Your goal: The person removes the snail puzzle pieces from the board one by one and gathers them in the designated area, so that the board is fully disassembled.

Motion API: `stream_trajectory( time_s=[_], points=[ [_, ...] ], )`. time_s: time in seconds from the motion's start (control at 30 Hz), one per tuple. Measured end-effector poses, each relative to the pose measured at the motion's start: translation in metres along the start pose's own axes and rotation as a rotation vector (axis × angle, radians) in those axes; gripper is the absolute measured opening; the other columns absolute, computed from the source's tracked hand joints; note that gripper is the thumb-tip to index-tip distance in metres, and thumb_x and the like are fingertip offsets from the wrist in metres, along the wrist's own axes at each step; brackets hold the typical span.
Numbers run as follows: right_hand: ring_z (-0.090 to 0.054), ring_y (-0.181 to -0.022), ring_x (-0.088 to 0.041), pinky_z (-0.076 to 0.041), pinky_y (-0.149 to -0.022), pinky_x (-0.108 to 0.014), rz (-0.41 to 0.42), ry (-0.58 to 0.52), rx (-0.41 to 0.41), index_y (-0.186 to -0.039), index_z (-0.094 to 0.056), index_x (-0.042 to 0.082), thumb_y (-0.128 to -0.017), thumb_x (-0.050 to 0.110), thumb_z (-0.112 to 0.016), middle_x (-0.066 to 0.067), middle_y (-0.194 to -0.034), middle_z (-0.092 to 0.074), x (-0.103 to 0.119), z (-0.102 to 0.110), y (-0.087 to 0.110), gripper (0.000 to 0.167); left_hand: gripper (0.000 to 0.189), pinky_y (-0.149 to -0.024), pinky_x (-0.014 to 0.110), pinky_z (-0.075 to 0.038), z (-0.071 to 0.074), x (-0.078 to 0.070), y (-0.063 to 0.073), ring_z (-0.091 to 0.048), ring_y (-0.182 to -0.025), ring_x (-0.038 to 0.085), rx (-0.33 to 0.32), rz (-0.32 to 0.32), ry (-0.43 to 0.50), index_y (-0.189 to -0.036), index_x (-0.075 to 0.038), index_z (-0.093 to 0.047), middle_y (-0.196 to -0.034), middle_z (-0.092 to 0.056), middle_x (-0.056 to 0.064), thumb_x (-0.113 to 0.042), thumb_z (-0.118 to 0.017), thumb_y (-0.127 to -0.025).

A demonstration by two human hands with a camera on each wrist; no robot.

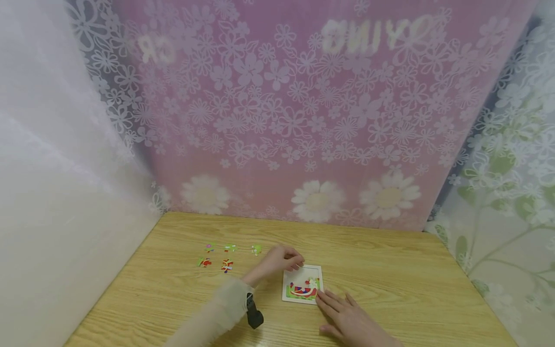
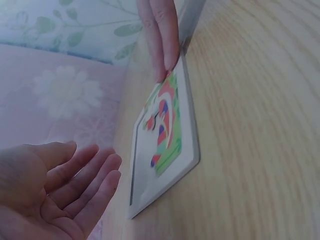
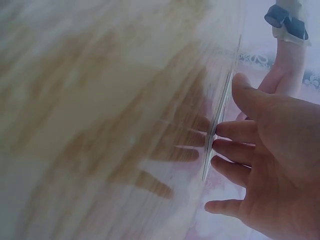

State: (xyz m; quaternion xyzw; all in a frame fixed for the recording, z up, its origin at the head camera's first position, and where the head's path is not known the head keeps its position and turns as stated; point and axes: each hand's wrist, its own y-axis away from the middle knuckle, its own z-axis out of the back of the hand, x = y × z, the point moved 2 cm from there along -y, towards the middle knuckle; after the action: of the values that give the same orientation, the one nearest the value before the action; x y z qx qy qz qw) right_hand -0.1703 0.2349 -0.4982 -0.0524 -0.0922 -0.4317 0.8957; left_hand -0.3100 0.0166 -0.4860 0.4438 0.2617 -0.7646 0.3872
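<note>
A square jigsaw puzzle board [image 1: 284,289] with a white rim lies on the table; joined pieces [image 1: 302,291] in red, green and white fill its lower part, and its upper part is bare. Over the board's far left corner hovers my left hand [image 1: 283,258]. In the left wrist view its fingers [image 2: 92,182] are relaxed, with nothing between them and the thumb. My right hand [image 1: 351,315] rests its straight fingertips on the board's near right corner, and in the right wrist view the fingers [image 3: 235,152] are stretched out at the board's thin edge.
Several loose puzzle pieces lie on the left of the wooden table [image 1: 390,270], among them a red and green one [image 1: 204,262] and a red and yellow one [image 1: 227,265]. A flowered pink curtain [image 1: 282,120] hangs behind the table. A black strap device [image 1: 254,313] sits on my left wrist.
</note>
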Motion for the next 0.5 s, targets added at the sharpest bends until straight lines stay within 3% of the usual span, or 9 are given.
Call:
stream_trajectory(
  time_s=[0.23, 0.5],
  points=[
    [-0.047, -0.14, -0.035, -0.039, -0.102, -0.07, 0.01, 0.016, -0.015, -0.147, -0.051, 0.001, -0.104, 0.053, -0.046, -0.014, -0.154, -0.048, 0.0, -0.001, 0.0, 0.068, 0.023, -0.069, 0.024, -0.058, -0.018, 0.003, -0.005, -0.073, -0.083, 0.016, 0.026, 0.014, -0.059, -0.104, -0.004, -0.078, -0.093, -0.077, 0.006, -0.021, -0.062, -0.103],
    [-0.047, -0.139, -0.035, -0.04, -0.101, -0.07, 0.011, 0.019, -0.022, -0.147, -0.051, 0.001, -0.104, 0.053, -0.046, -0.014, -0.153, -0.049, 0.001, -0.001, 0.0, 0.068, 0.023, -0.068, 0.026, -0.059, -0.027, 0.001, -0.004, -0.073, -0.08, 0.016, 0.056, 0.059, -0.023, -0.104, -0.005, -0.077, -0.092, -0.077, 0.006, -0.023, -0.064, -0.102]
  ],
)
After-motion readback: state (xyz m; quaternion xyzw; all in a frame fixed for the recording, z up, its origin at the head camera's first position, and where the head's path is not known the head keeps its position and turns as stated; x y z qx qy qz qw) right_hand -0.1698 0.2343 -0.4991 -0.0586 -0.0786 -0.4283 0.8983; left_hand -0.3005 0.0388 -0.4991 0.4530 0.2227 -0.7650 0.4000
